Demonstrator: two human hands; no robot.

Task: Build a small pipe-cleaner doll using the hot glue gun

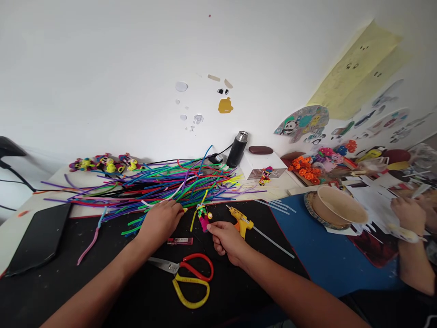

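Note:
Between the thumb and fingers of my right hand [226, 239] is a small pipe-cleaner doll [204, 218], magenta at the bottom and green higher up. Yellow pipe-cleaner ends stick out from its top and side. My left hand [162, 221] is closed in a pinch to the left of the doll, apart from it. A small yellow piece [185, 210] shows at its fingertips; its kind is too small to tell. Scissors [193, 278] with one red and one yellow handle lie on the black mat below the hands. A yellow glue gun [241, 221] lies right of the doll.
A heap of coloured pipe cleaners [177, 182] spreads behind the hands. Finished dolls [107, 164] sit at the back left, another doll [265, 176] by a white box [261, 165]. A black flask [237, 149] stands there. At right, another person's hand [408, 213] works near a bowl [341, 205].

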